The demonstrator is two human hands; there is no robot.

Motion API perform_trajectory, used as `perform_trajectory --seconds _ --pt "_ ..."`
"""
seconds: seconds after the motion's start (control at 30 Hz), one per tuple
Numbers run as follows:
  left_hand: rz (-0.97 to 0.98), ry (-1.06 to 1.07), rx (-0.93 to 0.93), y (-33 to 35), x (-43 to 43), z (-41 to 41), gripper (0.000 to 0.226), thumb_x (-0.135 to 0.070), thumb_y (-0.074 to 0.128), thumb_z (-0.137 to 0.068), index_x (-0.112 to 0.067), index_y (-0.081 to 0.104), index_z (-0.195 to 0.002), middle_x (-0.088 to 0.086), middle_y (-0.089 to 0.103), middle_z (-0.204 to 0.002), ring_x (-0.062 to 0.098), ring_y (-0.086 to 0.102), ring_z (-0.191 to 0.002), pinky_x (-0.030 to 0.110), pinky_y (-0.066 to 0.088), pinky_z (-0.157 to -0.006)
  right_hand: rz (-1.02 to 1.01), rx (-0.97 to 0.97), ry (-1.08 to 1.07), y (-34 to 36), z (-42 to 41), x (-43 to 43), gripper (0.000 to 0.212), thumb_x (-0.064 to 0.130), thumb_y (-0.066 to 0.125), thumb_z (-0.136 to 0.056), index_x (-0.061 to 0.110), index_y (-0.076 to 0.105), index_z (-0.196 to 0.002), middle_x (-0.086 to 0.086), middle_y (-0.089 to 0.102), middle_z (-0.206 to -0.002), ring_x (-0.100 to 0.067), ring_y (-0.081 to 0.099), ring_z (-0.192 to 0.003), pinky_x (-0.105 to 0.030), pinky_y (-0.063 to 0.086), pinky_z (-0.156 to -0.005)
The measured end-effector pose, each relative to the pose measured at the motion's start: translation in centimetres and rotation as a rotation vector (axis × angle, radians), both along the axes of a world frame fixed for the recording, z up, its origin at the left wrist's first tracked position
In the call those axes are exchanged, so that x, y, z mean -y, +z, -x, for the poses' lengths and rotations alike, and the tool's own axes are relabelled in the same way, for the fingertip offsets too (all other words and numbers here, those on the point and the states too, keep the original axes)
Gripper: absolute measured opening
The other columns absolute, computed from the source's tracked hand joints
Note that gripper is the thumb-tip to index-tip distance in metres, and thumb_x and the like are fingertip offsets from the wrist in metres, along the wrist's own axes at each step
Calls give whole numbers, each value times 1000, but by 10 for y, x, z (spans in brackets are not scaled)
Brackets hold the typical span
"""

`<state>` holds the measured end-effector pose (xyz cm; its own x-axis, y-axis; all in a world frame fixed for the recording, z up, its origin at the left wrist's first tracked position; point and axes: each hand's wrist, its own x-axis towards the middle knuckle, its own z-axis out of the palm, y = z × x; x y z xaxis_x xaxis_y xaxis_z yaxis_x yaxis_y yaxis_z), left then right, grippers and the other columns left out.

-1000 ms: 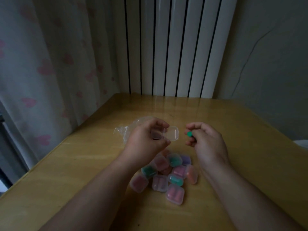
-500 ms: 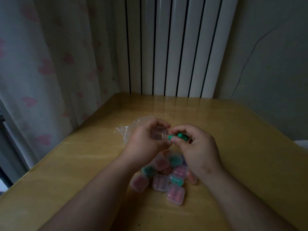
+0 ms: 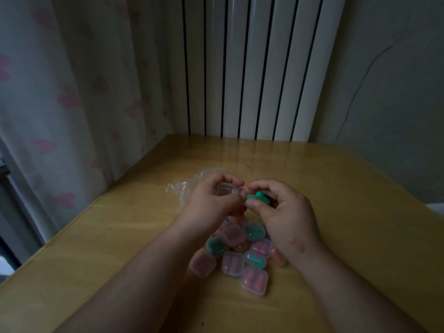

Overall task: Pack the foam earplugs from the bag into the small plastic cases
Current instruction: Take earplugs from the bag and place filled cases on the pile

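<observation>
The green earplugs (image 3: 257, 197), which look like two pieces crossed over each other though the count is hard to tell, are pinched between the thumb and fingertips of the right hand (image 3: 288, 212), held in the air just beside a small clear case (image 3: 226, 189). That case is gripped by the curled fingers and thumb of the left hand (image 3: 210, 205), and the two hands meet fingertip to fingertip above the surface (image 3: 360, 212). Whether the case's lid is up or down is hidden by the fingers. Below the hands, nearer the person, a heap of small cases (image 3: 240, 254) lies on the wood, touching and partly stacked on one another, with pink, green and orange earplugs showing through their clear walls. Behind the left hand a crumpled clear bag (image 3: 189, 186) lies on the surface, partly hidden by the hand. Both forearms are bare and reach in from the bottom edge. Beyond the far edge of the surface stands a white radiator (image 3: 252, 68) with dark gaps between its ribs. A pale curtain (image 3: 60, 97) printed with pink hearts hangs to the left, and a plain wall (image 3: 396, 104) rises on the right.
</observation>
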<state>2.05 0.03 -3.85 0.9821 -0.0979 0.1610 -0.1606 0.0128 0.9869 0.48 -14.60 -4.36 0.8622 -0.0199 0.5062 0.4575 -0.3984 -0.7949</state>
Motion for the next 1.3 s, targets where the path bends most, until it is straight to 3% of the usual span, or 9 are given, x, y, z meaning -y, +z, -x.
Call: perform_trajectory --seconds 0.1,0.17,0.33,0.47,0.57,0.77,0.87,0.97,1.3 --pt "4 35 5 3 -2 1 18 -1 68 -86 -13 63 -98 11 70 -94 20 68 -71 31 59 -67 -80 75 -112 1 -1 1 36 12 77 -78 43 62 -87 20 65 -95 0 65 -91 -16 53 -77" --pt "-26 43 10 4 -2 1 18 -2 69 -86 -13 63 -98 12 70 -96 19 69 -71 28 59 -66 -71 143 -187 3 -3 5 33 10 78 -76 38 63 -82 18 60 -97 -1 62 -90 -10 49 -76" --pt "-110 47 31 3 3 2 15 -6 71 -86 -14 64 -96 9 70 -91 21 69 -73 40 60 -70 81 129 -235 4 -3 8 26 22 81 -72 41 63 -74 16 49 -87 3 47 -80 -5 35 -65" --pt "-147 54 36 3 3 2 18 -5 71 -86 -19 64 -95 3 70 -91 26 71 -81 43 62 -74 -31 120 -143 4 -1 9 22 16 75 -81 35 65 -80 11 60 -73 -3 55 -68 -10 43 -59" --pt "-158 61 40 3 3 3 20 -3 71 -85 -20 64 -94 4 69 -94 27 72 -82 43 62 -74 -119 72 -81 5 1 6 30 9 64 -88 39 64 -84 12 68 -82 0 63 -77 -8 47 -63" --pt "-172 55 49 5 3 4 21 -1 69 -86 -19 64 -93 6 70 -95 21 70 -75 39 61 -71 -27 48 -120 2 -1 6 28 11 65 -87 38 59 -84 9 65 -78 -7 62 -72 -19 52 -60" --pt "-169 54 59 5 3 4 19 -1 69 -86 -18 64 -93 8 69 -94 18 69 -71 36 60 -69 15 57 -116 2 0 6 23 14 65 -88 36 61 -82 10 60 -72 -2 56 -66 -13 45 -54" --pt "-157 45 69 4 4 4 20 2 69 -85 -16 63 -94 8 69 -90 17 67 -68 34 59 -67 100 96 -139 1 -2 4 18 14 65 -88 32 64 -86 14 54 -80 8 50 -71 -4 39 -61" --pt "-162 22 79 4 2 4 15 0 64 -88 -14 64 -92 5 70 -89 12 69 -67 25 58 -63 111 24 -154 -2 -4 6 20 17 67 -85 37 63 -81 13 57 -87 3 50 -72 -5 39 -60"
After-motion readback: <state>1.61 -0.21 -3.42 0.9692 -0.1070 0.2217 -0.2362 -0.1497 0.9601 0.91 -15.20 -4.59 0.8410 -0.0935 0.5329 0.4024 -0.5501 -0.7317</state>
